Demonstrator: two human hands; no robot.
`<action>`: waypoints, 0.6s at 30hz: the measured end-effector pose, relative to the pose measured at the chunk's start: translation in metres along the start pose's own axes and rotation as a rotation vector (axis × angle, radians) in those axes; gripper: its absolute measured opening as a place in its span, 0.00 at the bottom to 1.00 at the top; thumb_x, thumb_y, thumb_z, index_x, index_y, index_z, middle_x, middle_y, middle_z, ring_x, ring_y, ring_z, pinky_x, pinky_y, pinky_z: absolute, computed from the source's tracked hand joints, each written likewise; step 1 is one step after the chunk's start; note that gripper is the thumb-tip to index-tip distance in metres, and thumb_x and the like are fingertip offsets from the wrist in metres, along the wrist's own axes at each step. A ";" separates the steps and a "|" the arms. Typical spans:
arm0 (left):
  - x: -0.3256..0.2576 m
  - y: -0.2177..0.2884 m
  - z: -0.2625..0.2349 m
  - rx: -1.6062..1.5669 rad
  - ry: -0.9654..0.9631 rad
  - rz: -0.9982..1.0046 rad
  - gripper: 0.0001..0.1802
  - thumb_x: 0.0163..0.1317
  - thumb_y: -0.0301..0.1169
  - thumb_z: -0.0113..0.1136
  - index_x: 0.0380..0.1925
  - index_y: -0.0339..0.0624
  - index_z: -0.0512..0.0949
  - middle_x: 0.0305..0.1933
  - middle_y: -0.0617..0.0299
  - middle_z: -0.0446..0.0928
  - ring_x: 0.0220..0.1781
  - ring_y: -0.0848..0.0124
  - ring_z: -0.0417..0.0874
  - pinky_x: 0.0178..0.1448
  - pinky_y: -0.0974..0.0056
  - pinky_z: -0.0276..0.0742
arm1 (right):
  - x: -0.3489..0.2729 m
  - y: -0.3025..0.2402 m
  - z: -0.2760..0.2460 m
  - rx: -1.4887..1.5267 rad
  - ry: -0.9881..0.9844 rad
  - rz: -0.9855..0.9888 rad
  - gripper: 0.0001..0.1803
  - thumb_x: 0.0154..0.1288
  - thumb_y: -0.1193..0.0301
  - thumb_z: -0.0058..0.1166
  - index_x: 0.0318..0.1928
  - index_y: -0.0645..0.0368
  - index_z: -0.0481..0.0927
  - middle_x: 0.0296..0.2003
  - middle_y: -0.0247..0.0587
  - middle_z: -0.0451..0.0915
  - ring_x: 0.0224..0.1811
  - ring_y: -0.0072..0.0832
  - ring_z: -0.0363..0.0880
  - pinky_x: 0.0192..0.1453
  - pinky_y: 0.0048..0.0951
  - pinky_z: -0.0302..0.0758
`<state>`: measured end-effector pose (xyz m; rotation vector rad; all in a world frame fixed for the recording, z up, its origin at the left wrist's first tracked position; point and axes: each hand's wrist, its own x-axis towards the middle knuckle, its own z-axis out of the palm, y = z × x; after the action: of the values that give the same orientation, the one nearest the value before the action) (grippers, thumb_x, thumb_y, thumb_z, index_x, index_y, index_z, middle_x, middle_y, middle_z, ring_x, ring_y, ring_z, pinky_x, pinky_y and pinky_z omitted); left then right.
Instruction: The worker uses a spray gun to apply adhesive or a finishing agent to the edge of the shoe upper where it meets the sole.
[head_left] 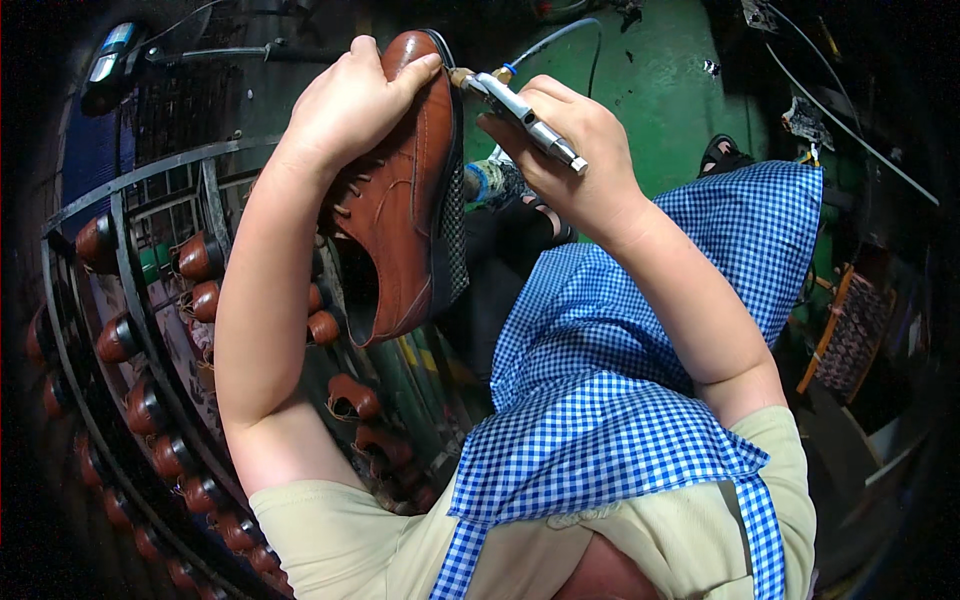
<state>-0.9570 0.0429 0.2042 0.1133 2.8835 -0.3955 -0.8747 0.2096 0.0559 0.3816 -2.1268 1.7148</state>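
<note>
A brown leather lace-up shoe [405, 190] with a dark sole is held up in front of me, toe away from me and heel toward me. My left hand [355, 105] grips it near the toe, thumb over the upper and the other fingers hidden. In my right hand [585, 145] is a small metal spray gun [530, 120], my fingers wrapped round it. Its brass-coloured nozzle sits right by the sole edge near the toe. A thin hose with a blue fitting [510, 69] joins the gun. Any spray is too fine to make out.
On my left stands a metal rack [130, 270] with several rows of brown shoes [118, 338]. A blue checked apron [600, 430] covers my lap. Beyond is a green floor [660, 90]. A chrome lamp-like fixture [112, 55] is at the far left, a wooden-framed seat [850, 330] at right.
</note>
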 end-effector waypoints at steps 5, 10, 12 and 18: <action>0.005 -0.008 0.003 -0.060 -0.007 -0.024 0.50 0.66 0.68 0.55 0.58 0.23 0.74 0.52 0.29 0.84 0.58 0.41 0.87 0.64 0.49 0.80 | -0.008 -0.004 0.001 -0.028 -0.011 -0.028 0.09 0.67 0.64 0.67 0.35 0.54 0.85 0.33 0.39 0.81 0.34 0.42 0.85 0.37 0.41 0.82; 0.006 -0.012 0.005 -0.081 -0.023 -0.054 0.52 0.65 0.70 0.55 0.58 0.23 0.74 0.52 0.28 0.84 0.58 0.41 0.87 0.64 0.50 0.80 | -0.016 -0.007 0.002 -0.051 -0.012 -0.034 0.09 0.65 0.63 0.67 0.34 0.53 0.84 0.33 0.37 0.81 0.35 0.40 0.85 0.37 0.39 0.82; 0.006 -0.013 0.007 -0.089 -0.008 -0.053 0.52 0.64 0.71 0.56 0.59 0.22 0.74 0.52 0.28 0.83 0.58 0.42 0.87 0.65 0.51 0.80 | -0.019 -0.009 0.002 -0.049 -0.018 -0.030 0.09 0.65 0.63 0.67 0.34 0.53 0.84 0.33 0.37 0.81 0.35 0.39 0.85 0.37 0.39 0.82; 0.010 -0.022 0.009 -0.113 0.010 -0.061 0.55 0.62 0.72 0.57 0.59 0.21 0.74 0.52 0.28 0.83 0.59 0.42 0.87 0.65 0.51 0.80 | -0.027 -0.015 0.003 -0.068 -0.062 -0.024 0.09 0.65 0.63 0.67 0.33 0.54 0.83 0.33 0.37 0.81 0.35 0.39 0.85 0.37 0.39 0.83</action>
<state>-0.9674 0.0199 0.1990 0.0081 2.9171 -0.2430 -0.8444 0.2027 0.0560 0.4450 -2.2085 1.6332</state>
